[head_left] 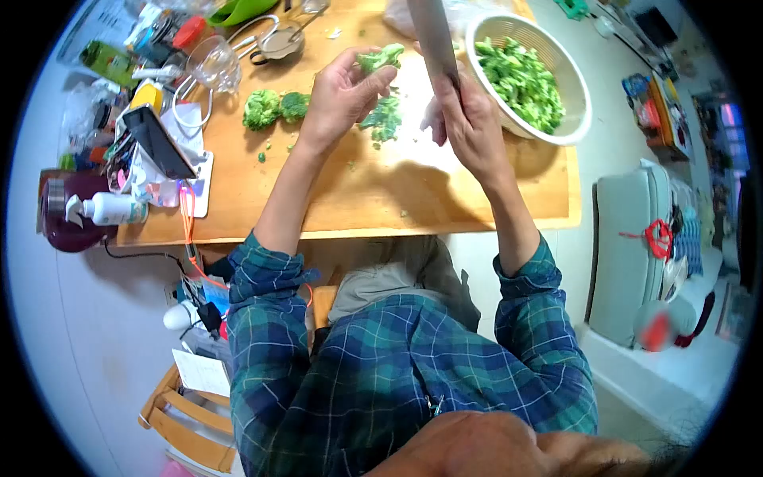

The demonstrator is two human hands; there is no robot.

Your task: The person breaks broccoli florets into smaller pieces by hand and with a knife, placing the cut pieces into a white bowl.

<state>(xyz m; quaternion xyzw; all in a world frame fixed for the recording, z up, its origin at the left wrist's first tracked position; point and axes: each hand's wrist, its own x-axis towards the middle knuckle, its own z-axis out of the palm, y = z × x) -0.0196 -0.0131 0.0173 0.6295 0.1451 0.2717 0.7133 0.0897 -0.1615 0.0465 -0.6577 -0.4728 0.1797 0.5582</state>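
Left hand (346,95) pinches a broccoli piece (381,57), right hand (472,119) grips a knife (435,40)

Directions take the top of the head view as twelve o'clock. The left forearm (292,191) rises over the near edge of the surface (366,219) toward one o'clock, the wrist bent inward. The hand's thumb and fingers are closed on the broccoli piece, which is held up off the surface, at two o'clock from the palm. The right forearm (513,211) points to eleven o'clock; that hand is clamped around the knife's handle, the blade running up toward twelve.

Two green florets (274,107) lie at nine o'clock from the left hand, and small chopped bits (383,121) at four. A colander (586,107) of cut broccoli (520,83) stands at two o'clock from the right hand.

The frame's top edge cuts off the blade's far end. The right hand covers most of the handle, and its lower fingers are hard to make out. The surface between the hands is washed out white. A clear plastic bag (400,16) at twelve o'clock is partly hidden behind the blade.
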